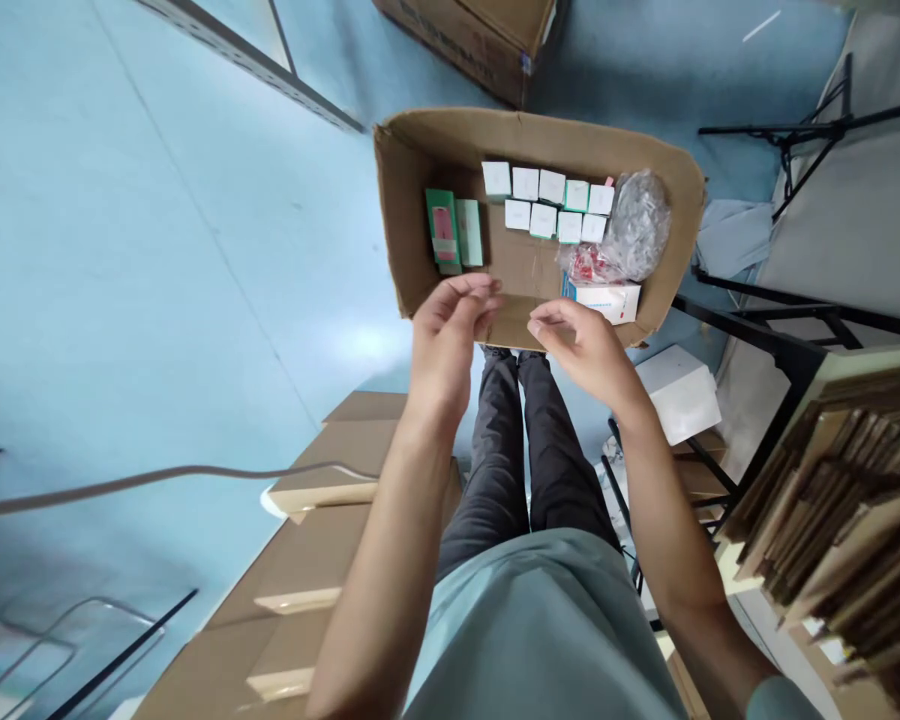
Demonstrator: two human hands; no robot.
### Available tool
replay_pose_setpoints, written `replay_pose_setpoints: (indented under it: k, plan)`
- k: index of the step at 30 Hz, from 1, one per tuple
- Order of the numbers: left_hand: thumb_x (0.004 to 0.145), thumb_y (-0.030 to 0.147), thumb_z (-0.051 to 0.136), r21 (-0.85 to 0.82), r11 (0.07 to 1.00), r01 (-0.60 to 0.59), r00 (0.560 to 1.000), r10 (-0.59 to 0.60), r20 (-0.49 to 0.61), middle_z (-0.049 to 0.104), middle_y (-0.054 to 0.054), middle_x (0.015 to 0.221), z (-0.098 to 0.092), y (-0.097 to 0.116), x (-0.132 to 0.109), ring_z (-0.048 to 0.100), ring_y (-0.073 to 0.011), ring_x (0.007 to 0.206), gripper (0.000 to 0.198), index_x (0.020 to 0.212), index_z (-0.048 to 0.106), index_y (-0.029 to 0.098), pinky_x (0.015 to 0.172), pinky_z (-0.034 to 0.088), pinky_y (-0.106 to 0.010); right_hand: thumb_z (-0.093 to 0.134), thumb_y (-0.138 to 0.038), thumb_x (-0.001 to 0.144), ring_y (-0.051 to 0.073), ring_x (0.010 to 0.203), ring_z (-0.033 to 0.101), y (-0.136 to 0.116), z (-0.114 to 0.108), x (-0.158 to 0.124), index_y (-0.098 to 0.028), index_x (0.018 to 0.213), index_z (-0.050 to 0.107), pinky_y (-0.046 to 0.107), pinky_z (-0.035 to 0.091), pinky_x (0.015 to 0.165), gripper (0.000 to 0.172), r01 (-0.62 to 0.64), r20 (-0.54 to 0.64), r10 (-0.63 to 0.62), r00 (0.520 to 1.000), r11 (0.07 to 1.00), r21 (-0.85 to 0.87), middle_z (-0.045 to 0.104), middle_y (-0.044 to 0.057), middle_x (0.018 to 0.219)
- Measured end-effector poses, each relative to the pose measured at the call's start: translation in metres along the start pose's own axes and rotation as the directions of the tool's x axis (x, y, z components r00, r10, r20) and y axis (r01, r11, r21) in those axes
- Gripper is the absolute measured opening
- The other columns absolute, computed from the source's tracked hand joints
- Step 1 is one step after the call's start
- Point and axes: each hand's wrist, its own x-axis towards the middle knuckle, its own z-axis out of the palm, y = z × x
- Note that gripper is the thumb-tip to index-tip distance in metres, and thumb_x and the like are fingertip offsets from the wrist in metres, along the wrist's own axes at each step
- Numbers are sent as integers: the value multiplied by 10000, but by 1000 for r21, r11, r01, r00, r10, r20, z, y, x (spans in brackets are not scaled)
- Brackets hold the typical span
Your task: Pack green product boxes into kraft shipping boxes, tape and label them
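Observation:
Both my hands are above the near side of an open cardboard box point(450, 125) on the floor. My left hand point(450, 320) has its thumb pressed against curled fingers; whether anything thin is between them I cannot make out. My right hand point(574, 335) is bent inward in a similar pinch, a short gap away, and its fingertips show nothing I can name. Inside the box stand several small white cartons point(543, 219) in two rows. Two green cartons point(442, 225) are at the left, one with a pink panel. Crumpled clear plastic point(641, 222) fills the right end, beside a white-and-blue carton point(607, 301).
Brown cardboard boxes point(322, 550) are stacked at the lower left, with a cable point(157, 480) running over to them. Flattened cardboard point(847, 510) leans in a rack at the right. Another brown box point(472, 40) sits beyond. Black metal legs point(844, 125) stand on the right.

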Motion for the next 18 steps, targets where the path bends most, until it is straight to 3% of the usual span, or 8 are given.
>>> replay_pose_setpoints:
  k: [6, 10, 14, 18]
  plan:
    - [946, 272, 656, 204, 978, -46, 992, 20, 127, 808, -76, 1066, 18, -68, 66, 776, -217, 1023, 127, 1033, 722, 207, 1018, 622, -386, 706, -265, 1020, 232, 1079, 803, 50, 18, 78, -234, 1060, 748, 392, 623, 1030, 66, -75, 9, 78, 997, 984, -160, 835, 63, 1118]
    - [950, 204, 620, 450, 886, -108, 987, 43, 152, 805, -86, 1102, 21, -106, 117, 770, -223, 990, 126, 1046, 702, 206, 1002, 615, -393, 683, -195, 1005, 252, 1101, 796, 90, 30, 128, -227, 1098, 741, 422, 619, 1040, 115, -144, -31, 142, 989, 939, -313, 831, 74, 1137]
    - [943, 150, 626, 643, 747, -168, 984, 86, 157, 770, -118, 1216, 20, -137, 170, 756, -273, 1077, 192, 1108, 699, 213, 1067, 594, -454, 657, -173, 1011, 277, 1168, 766, 142, 47, 174, -232, 1148, 736, 470, 595, 1098, 168, -164, -115, 128, 985, 898, -409, 808, 93, 1236]
    - [915, 116, 675, 672, 709, -212, 977, 131, 170, 714, -135, 1287, 22, -167, 223, 710, -326, 1222, 307, 1200, 684, 230, 1158, 554, -516, 643, -198, 1040, 312, 1284, 701, 202, 62, 218, -239, 1221, 725, 537, 537, 1183, 202, -154, -189, 81, 979, 897, -414, 749, 129, 1350]
